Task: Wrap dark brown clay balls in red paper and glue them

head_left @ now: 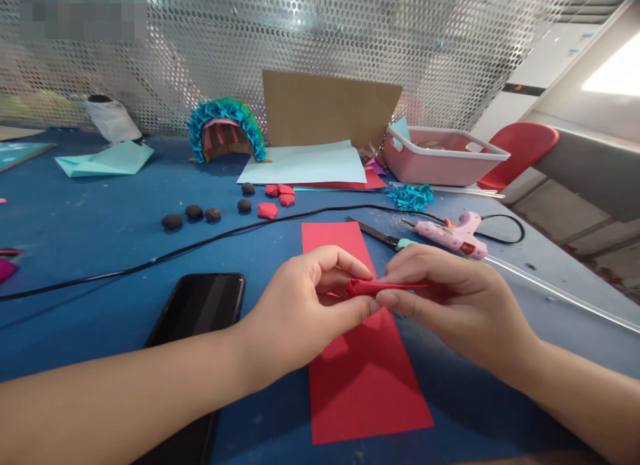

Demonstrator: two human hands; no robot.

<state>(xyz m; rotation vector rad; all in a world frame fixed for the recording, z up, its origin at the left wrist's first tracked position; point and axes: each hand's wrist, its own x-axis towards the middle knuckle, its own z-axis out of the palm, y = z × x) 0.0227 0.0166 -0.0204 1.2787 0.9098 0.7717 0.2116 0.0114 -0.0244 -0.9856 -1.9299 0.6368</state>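
Between both hands is a folded strip of red paper (361,287), thicker at its left end and thin towards the right. My left hand (305,305) pinches the thick end between thumb and fingers. The thumb and fingers of my right hand (450,298) close on the strip's middle and right part. Under the hands a red paper sheet (370,391) lies flat on the blue table. Scissors (377,235) with a mint handle lie just beyond my right hand, partly hidden by it. Small folded red paper pieces (268,211) sit further back.
A black phone (200,305) lies left of the sheet. Several dark round lumps (194,212), a black cable (200,249) and a pink glue gun (453,235) are beyond. At the back stand a blue paper-covered arch (227,115), a cardboard panel (330,111) and a pink basket (445,165).
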